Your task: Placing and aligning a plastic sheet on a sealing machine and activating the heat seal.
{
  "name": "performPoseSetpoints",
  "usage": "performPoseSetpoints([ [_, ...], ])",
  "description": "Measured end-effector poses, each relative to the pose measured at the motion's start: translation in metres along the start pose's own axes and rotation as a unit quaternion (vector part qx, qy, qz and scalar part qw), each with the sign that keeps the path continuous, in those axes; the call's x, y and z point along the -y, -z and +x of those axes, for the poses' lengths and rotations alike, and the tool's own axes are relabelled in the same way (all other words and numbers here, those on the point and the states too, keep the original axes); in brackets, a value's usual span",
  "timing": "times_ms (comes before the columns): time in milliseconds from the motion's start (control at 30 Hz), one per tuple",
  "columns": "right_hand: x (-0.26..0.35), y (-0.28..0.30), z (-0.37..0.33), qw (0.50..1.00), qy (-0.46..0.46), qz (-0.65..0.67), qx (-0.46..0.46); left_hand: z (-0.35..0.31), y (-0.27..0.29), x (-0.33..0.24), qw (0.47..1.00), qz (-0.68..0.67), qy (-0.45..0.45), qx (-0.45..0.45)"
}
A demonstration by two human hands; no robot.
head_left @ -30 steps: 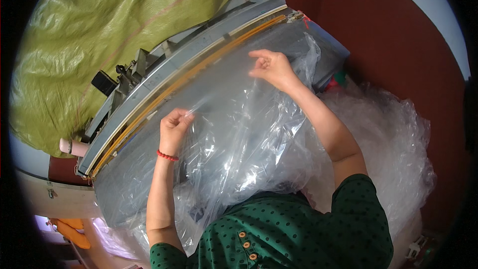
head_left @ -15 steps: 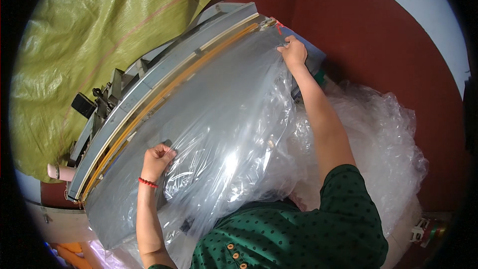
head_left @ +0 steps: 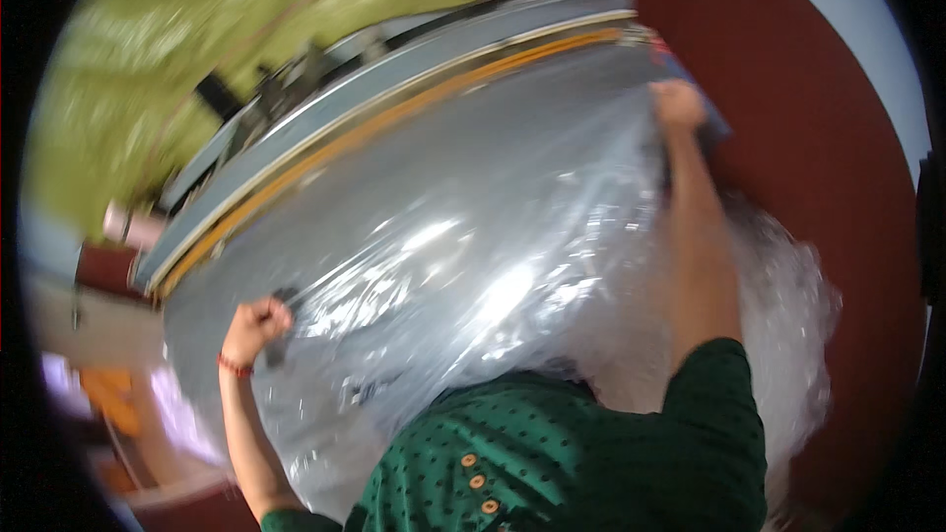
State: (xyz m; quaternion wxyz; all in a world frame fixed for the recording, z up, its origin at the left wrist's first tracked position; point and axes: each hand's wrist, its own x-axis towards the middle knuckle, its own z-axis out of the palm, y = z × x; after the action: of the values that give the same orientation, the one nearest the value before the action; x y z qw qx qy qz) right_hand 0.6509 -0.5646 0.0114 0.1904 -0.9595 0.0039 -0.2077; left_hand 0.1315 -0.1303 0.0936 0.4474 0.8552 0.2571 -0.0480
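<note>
Across the grey tabletop [head_left: 209, 288], on my side of the long orange strip [head_left: 399, 115], I hold the crinkled clear plastic film [head_left: 503, 291] between my left hand [head_left: 254, 329], fingertips pinching one part, and my blurred right hand [head_left: 679, 108], closed on another near the tabletop's far right end.

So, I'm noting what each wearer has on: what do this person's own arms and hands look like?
The left hand and right hand are both bare, without gloves. A red bracelet circles the left wrist; none shows on the right, though blur softens detail there. The short sleeves are dark green with darker dots, matching the buttoned top.
</note>
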Motion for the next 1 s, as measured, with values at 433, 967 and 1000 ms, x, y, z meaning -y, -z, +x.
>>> performPoseSetpoints([
  [433, -0.083, -0.019, 0.064, 0.903, 0.046, 0.425, 0.035, 0.073, 0.02, 0.077, 0.924, 0.143, -0.062, -0.349],
  [967, -0.019, 0.03, 0.048, 0.887, -0.03, 0.459, 0.041, 0.06, 0.051, 0.067, 0.88, 0.009, -0.095, -0.465],
  [1000, 0.001, 0.022, 0.044, 0.86, -0.002, 0.509, 0.031, 0.06, 0.058, 0.073, 0.846, -0.093, -0.112, -0.513],
])
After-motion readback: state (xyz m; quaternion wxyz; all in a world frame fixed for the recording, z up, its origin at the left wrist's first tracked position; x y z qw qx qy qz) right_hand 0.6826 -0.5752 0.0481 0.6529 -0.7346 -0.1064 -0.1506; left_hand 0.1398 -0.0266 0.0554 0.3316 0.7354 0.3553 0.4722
